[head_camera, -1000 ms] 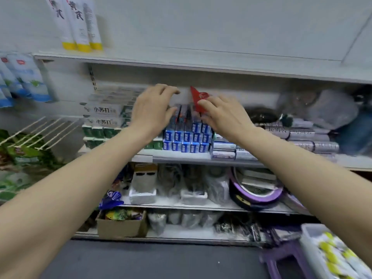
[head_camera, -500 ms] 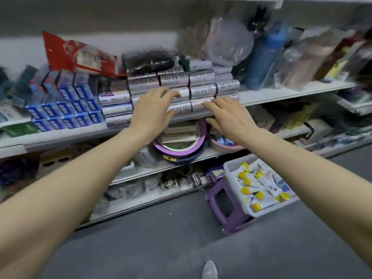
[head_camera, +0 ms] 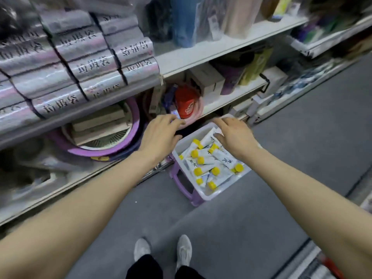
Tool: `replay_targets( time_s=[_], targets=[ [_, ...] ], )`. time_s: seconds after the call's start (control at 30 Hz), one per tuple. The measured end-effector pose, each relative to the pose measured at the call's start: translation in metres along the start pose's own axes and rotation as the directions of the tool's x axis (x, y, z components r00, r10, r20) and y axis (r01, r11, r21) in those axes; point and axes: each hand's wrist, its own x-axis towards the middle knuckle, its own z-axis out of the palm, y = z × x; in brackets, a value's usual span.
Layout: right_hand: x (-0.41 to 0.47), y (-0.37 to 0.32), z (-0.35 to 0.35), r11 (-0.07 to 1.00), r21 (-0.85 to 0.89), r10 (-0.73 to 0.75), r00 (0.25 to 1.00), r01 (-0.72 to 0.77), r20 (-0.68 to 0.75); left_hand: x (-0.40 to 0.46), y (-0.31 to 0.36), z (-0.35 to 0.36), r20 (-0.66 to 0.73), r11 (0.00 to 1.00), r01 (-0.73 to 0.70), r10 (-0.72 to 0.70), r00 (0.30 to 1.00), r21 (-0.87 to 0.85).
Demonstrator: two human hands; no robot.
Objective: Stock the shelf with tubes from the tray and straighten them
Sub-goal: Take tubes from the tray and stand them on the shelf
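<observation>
Tubes: the white plastic tubes with yellow caps (head_camera: 203, 164) lie heaped in the white rectangular plastic tray (head_camera: 213, 195), right of centre and low in the scene, crossing one another at many angles.
Tray: it sits on a small purple plastic stool (head_camera: 182, 185) on the grey floor (head_camera: 281, 178), just in front of the bottom shelf.
Right hand: my right hand (head_camera: 234, 136) hangs over the tray's far edge, palm down, fingers (head_camera: 219, 122) loosely spread and holding nothing; whether they touch the tray's rim I cannot tell.
Left hand: my left hand (head_camera: 161, 135) hovers left of the tray, in front of the low shelf's edge, fingers loosely extended, also empty.
Direction: from my right fingers the heap lies nearer to me and below; from my left fingers it lies to the right and below.
Nearer hand: the right one, I judge, since it is already above the tray while the left is beside it.
Long axis: the topmost tube under my right hand (head_camera: 225, 161) runs from far-left to near-right, cap at the near-right end; its neighbours point elsewhere, so I judge each pick needs its own wrist angle.
Shelf: the white metal shelf (head_camera: 201, 55) above carries silver rolled packs with printed characters (head_camera: 94, 63) on the left.
</observation>
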Motion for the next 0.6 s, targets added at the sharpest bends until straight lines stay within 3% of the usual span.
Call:
replay_targets(
  time_s=[0.2, 0.43, 0.6],
  targets=[
    [-0.030, 0.051, 0.081, 0.952, 0.083, 0.276, 0.944, -0.294, 0.182, 0.025, 0.006, 0.107, 0.219, 0.996, -0.032, 0.048, 0.975, -0.079],
    [-0.039, 0.080, 0.173, 0.884, 0.091, 0.412, 0.856, -0.459, 0.312, 0.045, -0.007, 0.221, 0.440, 0.990, 0.012, 0.052, 0.897, -0.142],
    [-0.027, 0.098, 0.229, 0.828, 0.047, 0.497, 0.771, -0.558, 0.399, 0.059, -0.024, 0.286, 0.499, 0.985, -0.044, 0.122, 0.858, -0.166]
  ],
)
